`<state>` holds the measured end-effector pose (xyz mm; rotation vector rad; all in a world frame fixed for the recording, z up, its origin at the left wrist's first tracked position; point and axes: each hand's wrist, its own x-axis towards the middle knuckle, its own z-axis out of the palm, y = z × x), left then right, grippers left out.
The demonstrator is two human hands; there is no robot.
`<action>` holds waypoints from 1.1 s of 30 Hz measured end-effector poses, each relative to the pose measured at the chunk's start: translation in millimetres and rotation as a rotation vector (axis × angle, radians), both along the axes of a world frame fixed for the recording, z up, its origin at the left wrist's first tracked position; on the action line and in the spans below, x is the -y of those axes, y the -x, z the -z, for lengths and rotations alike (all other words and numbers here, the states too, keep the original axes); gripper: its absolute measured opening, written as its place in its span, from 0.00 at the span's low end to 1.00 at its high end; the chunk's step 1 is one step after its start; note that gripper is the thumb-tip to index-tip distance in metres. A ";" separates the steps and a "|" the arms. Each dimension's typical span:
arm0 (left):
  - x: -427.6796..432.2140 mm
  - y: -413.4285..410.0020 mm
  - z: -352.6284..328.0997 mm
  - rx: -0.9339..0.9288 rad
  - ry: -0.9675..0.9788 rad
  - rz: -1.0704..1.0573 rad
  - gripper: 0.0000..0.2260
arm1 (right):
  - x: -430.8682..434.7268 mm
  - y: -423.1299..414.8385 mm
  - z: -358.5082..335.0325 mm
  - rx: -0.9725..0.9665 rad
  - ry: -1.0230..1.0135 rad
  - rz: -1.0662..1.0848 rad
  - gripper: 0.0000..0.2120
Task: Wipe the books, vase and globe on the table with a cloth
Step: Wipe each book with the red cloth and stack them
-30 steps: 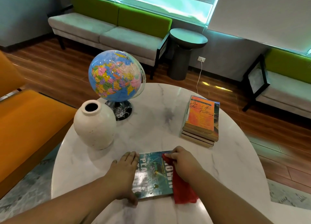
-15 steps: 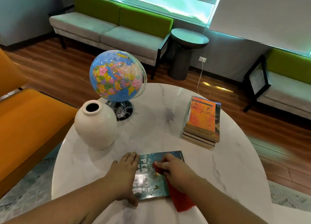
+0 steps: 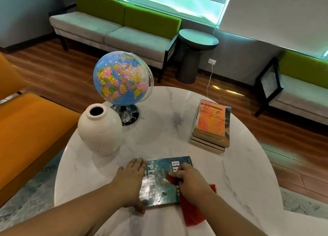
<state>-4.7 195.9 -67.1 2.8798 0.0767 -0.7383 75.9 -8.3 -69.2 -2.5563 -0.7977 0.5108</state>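
The cloth point(image 3: 192, 216) is red, the near book point(image 3: 159, 180) teal. The globe point(image 3: 122, 77) is blue with multicoloured countries, the vase point(image 3: 100, 131) cream, the table point(image 3: 239, 173) grey-veined white

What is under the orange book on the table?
Under the orange book lie several other books, stacked on the marble table. Their page edges show; their covers are mostly hidden by it.

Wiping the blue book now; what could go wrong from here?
1. The left hand braces the book only at its left side; a hard stroke from the right hand may skew it on the glossy table.
2. The cloth trails loose toward the table's near edge and might snag.
3. The vase stands close by the globe; bumping one could tip both.
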 end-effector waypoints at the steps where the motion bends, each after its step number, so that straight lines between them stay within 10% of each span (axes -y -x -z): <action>1: 0.4 0.1 0.2 0.007 -0.006 0.005 0.64 | -5.9 5.3 -1.8 0.013 -0.012 -0.020 0.16; 33: 16.3 12.6 23.5 0.162 0.160 -0.118 0.63 | 23.3 47.1 -8.7 -0.033 0.054 0.169 0.18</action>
